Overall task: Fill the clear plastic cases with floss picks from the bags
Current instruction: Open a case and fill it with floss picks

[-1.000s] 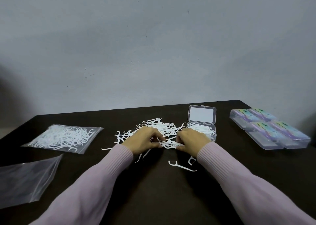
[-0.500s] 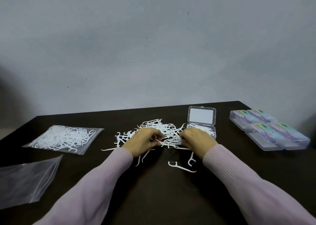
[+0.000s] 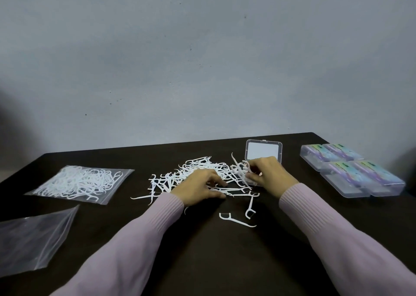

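Open clear case (image 3: pixel 263 151) beside loose white floss picks (image 3: pixel 198 169); full bag (image 3: pixel 78 183) left.

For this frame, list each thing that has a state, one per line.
Open case: lid up, base mostly hidden behind the right hand.
Four cases: lids shut, side by side.
Full bag: lying flat, holds picks.
Empty bag: lying flat, nothing inside.
Pile of picks: loose on the table.
Left hand: resting on the pile.
Right hand: pinching a bunch of picks at the open case.
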